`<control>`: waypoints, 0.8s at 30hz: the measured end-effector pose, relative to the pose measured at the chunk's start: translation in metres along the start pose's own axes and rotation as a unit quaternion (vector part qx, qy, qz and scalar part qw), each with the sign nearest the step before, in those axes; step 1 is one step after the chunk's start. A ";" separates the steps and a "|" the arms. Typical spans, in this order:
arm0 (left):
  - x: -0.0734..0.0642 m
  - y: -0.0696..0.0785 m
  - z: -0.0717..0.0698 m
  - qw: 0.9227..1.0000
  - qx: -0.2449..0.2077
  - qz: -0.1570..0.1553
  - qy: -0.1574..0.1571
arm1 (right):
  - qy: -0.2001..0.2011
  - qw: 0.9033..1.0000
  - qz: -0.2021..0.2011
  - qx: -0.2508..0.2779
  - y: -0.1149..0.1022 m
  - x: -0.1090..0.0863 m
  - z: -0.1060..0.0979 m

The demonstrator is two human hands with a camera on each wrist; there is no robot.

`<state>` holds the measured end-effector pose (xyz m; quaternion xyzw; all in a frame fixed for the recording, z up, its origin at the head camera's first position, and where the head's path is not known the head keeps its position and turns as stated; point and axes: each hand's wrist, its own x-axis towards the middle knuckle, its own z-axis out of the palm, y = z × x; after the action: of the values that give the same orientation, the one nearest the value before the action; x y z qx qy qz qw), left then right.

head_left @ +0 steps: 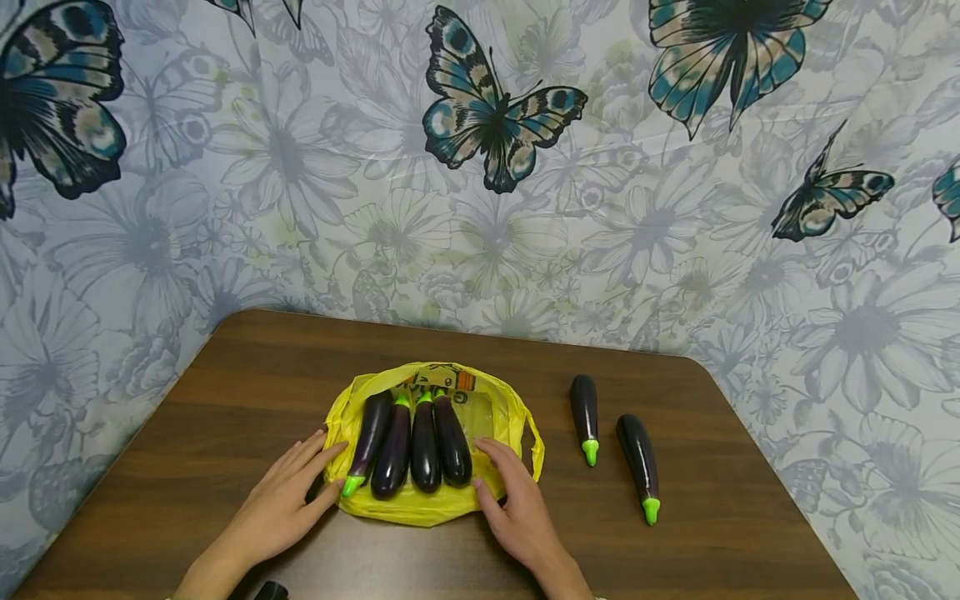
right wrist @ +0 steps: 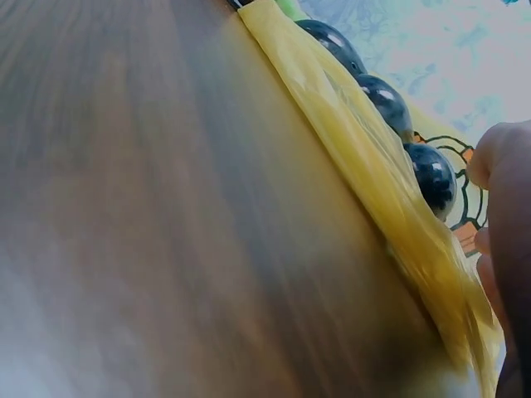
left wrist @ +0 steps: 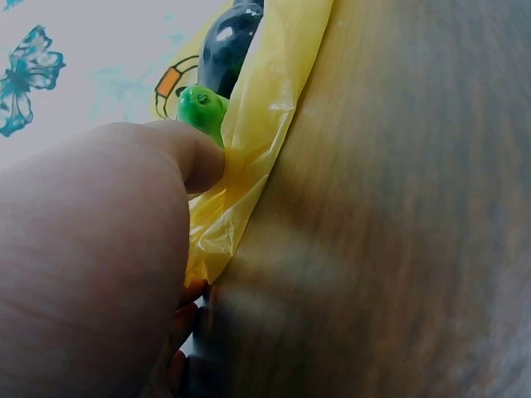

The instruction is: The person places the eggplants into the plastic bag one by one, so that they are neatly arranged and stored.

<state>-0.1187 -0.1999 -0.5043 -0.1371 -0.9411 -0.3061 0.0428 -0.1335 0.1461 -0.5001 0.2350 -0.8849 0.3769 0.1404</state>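
Framing bag (head_left: 427, 510), your left hand (head_left: 281, 500) spread at its left, right hand (head_left: 521, 512) spread at its right. Four eggplants (head_left: 426, 450) inside bag, two more eggplants (head_left: 640, 458) right of it. Bag likely limp, light: take rim; eggplants probably slippery: grasp mid-body.

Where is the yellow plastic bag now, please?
In the head view, the yellow plastic bag rests on the brown wooden table between the left hand and right hand, left of two glossy black eggplants.

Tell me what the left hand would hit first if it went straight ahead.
Probably the yellow bag, which the left hand appears to touch; its leftmost eggplant seems next, though depth is unclear.
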 end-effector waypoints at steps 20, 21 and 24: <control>0.000 -0.001 0.002 1.000 0.005 0.002 0.002 | 0.075 0.997 -0.001 -0.005 0.009 -0.001 -0.012; 0.001 -0.001 0.002 1.000 0.005 0.002 0.002 | 0.079 0.997 0.000 -0.006 0.009 -0.001 -0.013; 0.001 -0.001 0.001 1.000 0.006 0.003 0.004 | 0.098 0.995 -0.005 -0.014 0.012 0.000 -0.014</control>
<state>-0.1196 -0.1995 -0.5058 -0.1390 -0.9424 -0.3004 0.0483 -0.1383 0.1635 -0.4980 0.1993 -0.8709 0.3851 0.2311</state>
